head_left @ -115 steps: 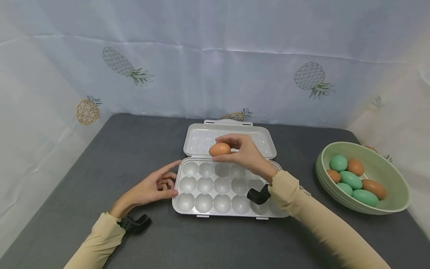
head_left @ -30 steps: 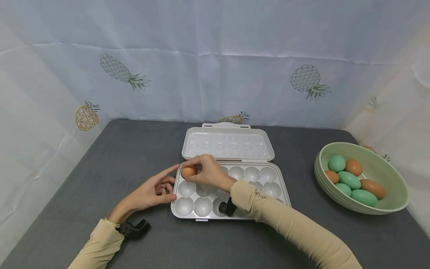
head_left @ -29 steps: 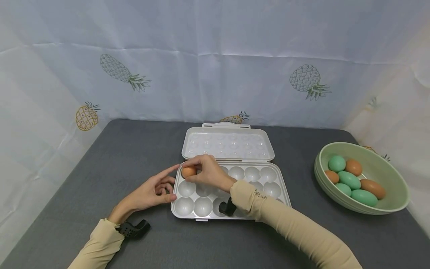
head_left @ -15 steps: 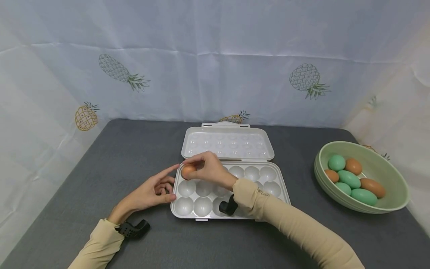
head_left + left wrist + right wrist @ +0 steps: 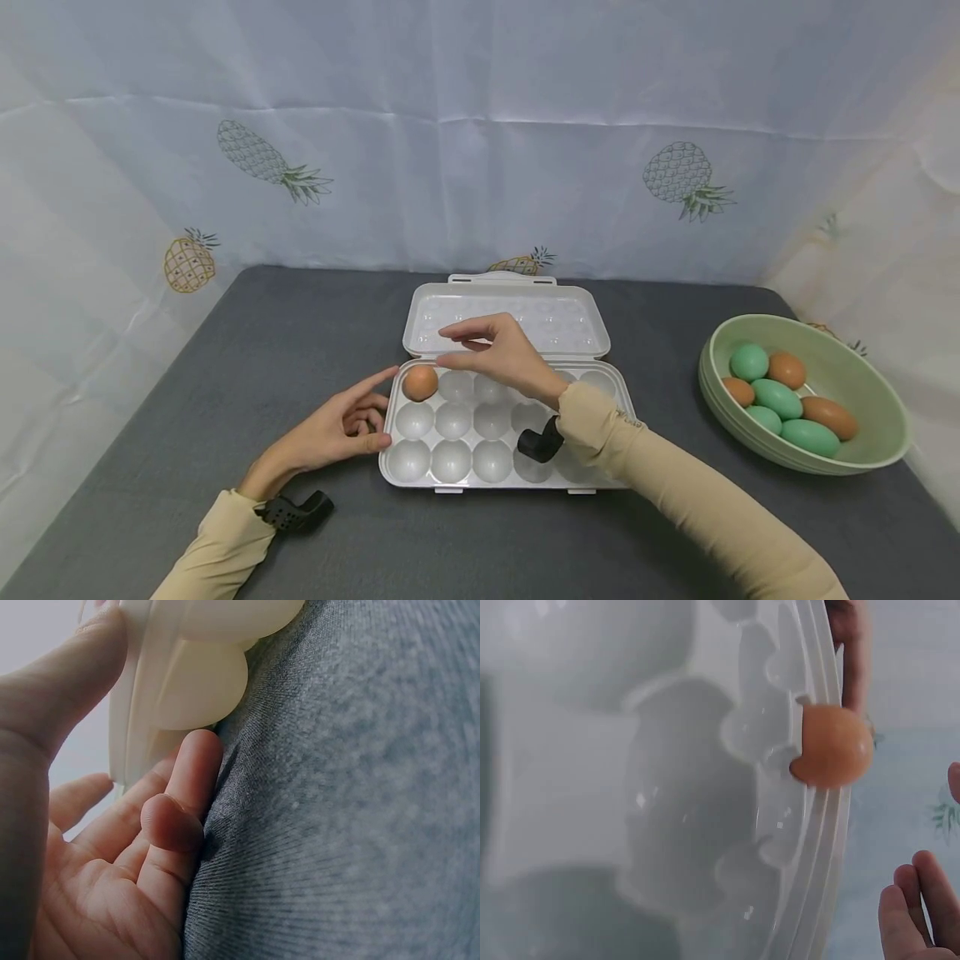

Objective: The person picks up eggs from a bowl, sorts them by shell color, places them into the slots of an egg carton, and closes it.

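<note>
Head view: I read no lettering clearly; the small print on my right sleeve (image 5: pixel 622 417) is too blurred. Going left to right, my left hand (image 5: pixel 337 425) rests relaxed on the tabletop (image 5: pixel 225 375), thumb touching the left edge of the white egg tray (image 5: pixel 592 483). The brown egg (image 5: pixel 420 382) sits in the tray's far-left corner cup. My right hand (image 5: pixel 498 354) hovers just beside it, released, holding nothing. Near the tabletop's right edge, a green bowl (image 5: pixel 870 450) holds green and brown eggs.
</note>
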Demonstrator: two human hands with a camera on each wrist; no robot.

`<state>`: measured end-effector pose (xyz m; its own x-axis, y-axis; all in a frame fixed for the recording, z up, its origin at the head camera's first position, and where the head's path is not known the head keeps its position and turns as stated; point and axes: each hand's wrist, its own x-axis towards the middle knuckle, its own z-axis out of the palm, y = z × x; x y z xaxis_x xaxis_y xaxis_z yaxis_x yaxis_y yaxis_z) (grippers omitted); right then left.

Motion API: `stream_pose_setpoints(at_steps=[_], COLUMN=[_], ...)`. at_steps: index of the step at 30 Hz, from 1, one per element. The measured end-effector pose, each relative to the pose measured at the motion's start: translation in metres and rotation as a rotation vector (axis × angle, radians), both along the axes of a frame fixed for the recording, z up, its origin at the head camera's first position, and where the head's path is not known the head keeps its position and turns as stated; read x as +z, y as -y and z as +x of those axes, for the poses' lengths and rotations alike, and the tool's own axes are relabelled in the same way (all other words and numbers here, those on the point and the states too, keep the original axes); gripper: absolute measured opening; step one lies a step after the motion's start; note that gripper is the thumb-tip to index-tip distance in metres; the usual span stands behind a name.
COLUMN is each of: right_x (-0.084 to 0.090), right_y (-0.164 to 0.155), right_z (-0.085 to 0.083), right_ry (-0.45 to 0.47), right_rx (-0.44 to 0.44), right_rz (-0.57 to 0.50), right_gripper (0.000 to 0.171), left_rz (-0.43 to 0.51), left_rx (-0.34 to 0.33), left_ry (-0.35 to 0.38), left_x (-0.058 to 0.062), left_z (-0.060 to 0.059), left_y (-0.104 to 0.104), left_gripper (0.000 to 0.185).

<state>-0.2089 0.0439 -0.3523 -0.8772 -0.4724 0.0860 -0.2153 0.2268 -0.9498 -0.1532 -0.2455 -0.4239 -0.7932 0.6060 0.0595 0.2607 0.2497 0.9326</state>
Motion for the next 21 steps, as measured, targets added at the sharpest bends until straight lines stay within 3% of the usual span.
stream_pose_setpoints(at_steps=[21], right_x=[-0.002], right_y=[-0.077], right_z=[-0.004], right_ry=[0.038], right_rx=[-0.125], right_rz=[-0.001], right_gripper=[0.04], left_rz=[-0.007], left_rx=[0.008], left_ry=[-0.028], left_x=[-0.003], left_z=[0.001], left_y=[-0.001], left_gripper=[0.088])
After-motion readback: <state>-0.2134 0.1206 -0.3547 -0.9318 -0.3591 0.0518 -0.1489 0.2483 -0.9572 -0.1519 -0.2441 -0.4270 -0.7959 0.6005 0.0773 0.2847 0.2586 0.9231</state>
